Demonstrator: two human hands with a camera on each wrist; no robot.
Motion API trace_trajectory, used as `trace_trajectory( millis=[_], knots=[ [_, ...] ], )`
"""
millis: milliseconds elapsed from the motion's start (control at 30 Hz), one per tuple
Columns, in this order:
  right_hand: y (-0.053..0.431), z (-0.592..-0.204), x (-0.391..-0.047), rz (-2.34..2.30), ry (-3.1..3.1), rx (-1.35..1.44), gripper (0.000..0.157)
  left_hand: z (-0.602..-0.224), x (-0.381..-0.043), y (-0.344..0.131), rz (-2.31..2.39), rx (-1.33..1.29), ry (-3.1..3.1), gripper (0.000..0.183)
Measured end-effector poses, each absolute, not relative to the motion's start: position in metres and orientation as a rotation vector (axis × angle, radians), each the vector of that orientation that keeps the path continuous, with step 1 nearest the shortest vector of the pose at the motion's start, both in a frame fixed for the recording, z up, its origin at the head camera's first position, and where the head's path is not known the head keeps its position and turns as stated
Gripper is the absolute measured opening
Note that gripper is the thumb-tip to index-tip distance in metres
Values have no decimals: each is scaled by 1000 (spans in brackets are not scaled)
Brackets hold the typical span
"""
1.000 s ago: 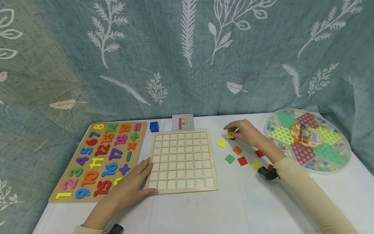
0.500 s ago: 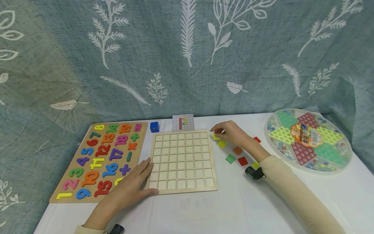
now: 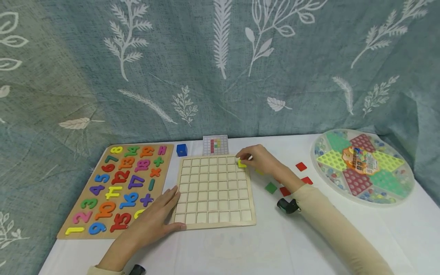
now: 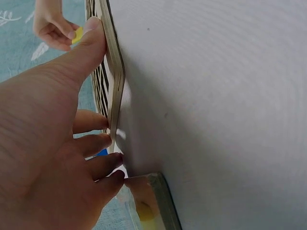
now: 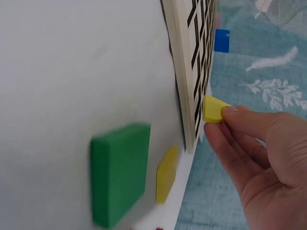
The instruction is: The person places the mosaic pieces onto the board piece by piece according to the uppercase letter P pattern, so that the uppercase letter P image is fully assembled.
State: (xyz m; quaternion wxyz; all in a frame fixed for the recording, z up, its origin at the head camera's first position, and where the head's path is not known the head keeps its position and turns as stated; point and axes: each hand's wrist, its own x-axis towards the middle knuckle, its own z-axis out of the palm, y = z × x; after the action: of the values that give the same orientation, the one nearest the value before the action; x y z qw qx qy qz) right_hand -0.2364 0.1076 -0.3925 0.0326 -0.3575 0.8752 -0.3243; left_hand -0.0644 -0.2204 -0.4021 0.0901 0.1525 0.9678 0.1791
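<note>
My right hand (image 3: 258, 157) pinches a yellow square tile (image 5: 212, 109) between thumb and fingertips. The tile is over the upper right corner of the wooden grid board (image 3: 213, 226), whose squares are bare wood elsewhere. Along the board's left edge rests my left hand (image 3: 156, 214), fingers extended and thumb at the near left corner. In the left wrist view its thumb (image 4: 91, 43) lies on the board's rim. Right of the board lie loose tiles: a green tile (image 3: 270, 187), a yellow tile (image 5: 167, 175) and several red ones, some partly hidden by the right arm.
A number puzzle board (image 3: 97, 172) lies left, partly under the left hand. Behind the grid board are a blue cube (image 3: 181, 150) and a pattern card (image 3: 207, 146). A round game board (image 3: 361, 162) lies at right; a patterned cloth (image 3: 206, 76) hangs behind.
My right hand has carried the yellow tile leftward from among the loose tiles to the grid board's upper right corner. The left hand has stayed at the board's edge.
</note>
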Motion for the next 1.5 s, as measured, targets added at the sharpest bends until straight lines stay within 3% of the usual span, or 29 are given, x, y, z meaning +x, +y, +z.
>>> trace_trajectory(
  millis=[667,1500],
  knots=[
    [62,-399,-234,-1053,2619,-1166,21,-399,-64,-220,539,463,2866,96],
    [49,-404,-227,-1142,2650,-957,18,-399,-68,-219,594,454,2802,99]
  ],
)
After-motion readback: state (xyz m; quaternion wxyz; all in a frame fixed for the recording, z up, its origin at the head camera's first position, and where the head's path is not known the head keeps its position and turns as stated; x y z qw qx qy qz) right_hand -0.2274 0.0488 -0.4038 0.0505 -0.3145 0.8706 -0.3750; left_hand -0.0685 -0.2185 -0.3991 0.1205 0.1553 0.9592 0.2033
